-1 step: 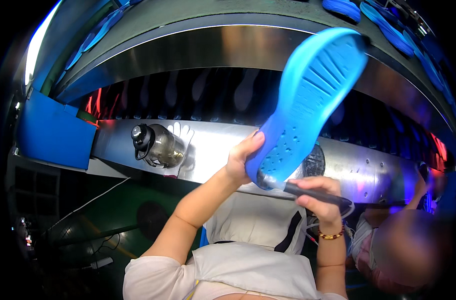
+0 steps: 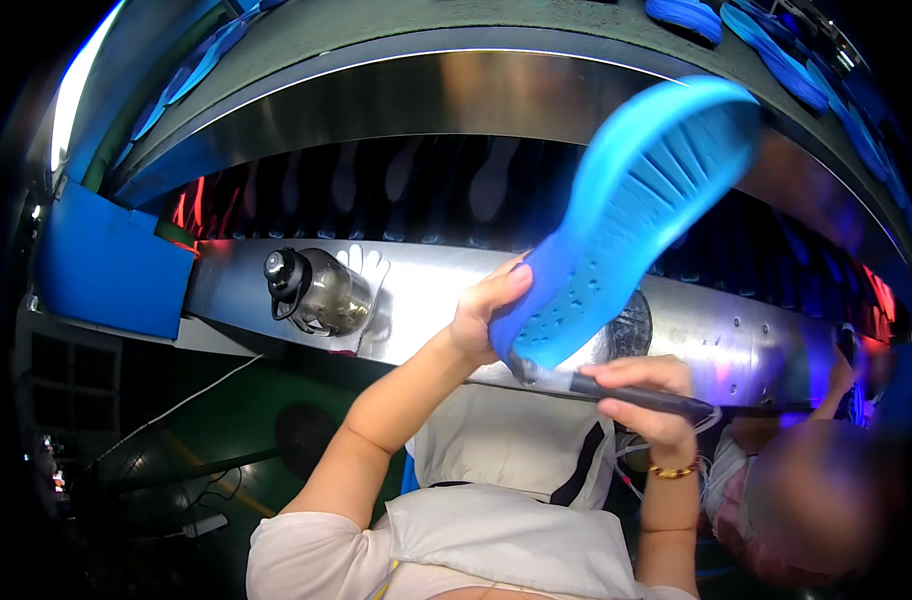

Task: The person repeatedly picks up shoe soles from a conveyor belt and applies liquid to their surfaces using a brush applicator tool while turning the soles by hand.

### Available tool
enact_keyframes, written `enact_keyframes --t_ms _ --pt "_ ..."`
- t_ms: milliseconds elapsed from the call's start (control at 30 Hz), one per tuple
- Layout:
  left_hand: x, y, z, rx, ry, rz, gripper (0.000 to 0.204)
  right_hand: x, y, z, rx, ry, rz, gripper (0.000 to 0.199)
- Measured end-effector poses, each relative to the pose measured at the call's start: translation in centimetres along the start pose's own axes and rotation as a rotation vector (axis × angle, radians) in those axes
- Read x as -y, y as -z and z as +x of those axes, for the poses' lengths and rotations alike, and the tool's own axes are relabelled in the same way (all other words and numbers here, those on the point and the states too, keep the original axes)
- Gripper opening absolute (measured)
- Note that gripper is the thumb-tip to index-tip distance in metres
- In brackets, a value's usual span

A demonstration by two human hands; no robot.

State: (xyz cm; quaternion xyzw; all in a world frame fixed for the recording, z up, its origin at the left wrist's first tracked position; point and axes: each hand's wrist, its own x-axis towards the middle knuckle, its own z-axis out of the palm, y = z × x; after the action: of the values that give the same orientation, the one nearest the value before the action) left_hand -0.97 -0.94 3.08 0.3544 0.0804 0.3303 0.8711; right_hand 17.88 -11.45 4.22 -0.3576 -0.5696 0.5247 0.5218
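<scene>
My left hand (image 2: 486, 315) is closed on the heel end of a blue shoe sole (image 2: 636, 215), thumb on its near face. The sole is tilted, toe pointing far and right; grooves mark its forefoot and small pits its heel. Closed around the dark handle of a corded pen-like tool (image 2: 641, 392) is my right hand (image 2: 656, 400). The tool's metal neck points left and its dark rounded tip lies at the heel edge; I cannot tell whether it touches.
A dark translucent bottle (image 2: 326, 290) stands beside a white glove (image 2: 368, 270) on the metal ledge (image 2: 426, 270). Partly behind the sole is a dark round object (image 2: 631, 325). More blue soles (image 2: 776, 65) lie on the green belt (image 2: 396, 22). Another person (image 2: 816, 495) is at the right.
The sole's toe end has swung right and slightly lower. My right hand and the tool have shifted slightly right and down at the handle, while the tip stays near the heel edge.
</scene>
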Motion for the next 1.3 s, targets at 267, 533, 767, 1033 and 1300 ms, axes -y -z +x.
enact_keyframes --t_ms 267,533,767,1033,1300 --pt "-2.0 -1.2 1.8 0.041 0.477 0.125 0.061 2.6 1.0 1.2 0.252 0.148 -0.431 0.019" --pt "-2.4 -0.1 2.4 0.177 0.747 0.485 0.062 4.8 3.7 1.0 0.421 0.041 -0.541 0.018" --pt "-3.5 0.4 1.8 0.052 0.72 0.408 0.06 3.2 4.3 0.7 0.295 0.075 -0.508 0.017" --pt "-4.7 0.6 0.8 -0.129 0.605 0.315 0.067 1.0 5.5 -1.0 0.018 -0.098 -0.382 0.02" --pt "-1.4 5.3 0.0 -0.054 0.139 -0.445 0.076 2.6 1.9 -1.1 -0.122 0.242 -0.289 0.026"
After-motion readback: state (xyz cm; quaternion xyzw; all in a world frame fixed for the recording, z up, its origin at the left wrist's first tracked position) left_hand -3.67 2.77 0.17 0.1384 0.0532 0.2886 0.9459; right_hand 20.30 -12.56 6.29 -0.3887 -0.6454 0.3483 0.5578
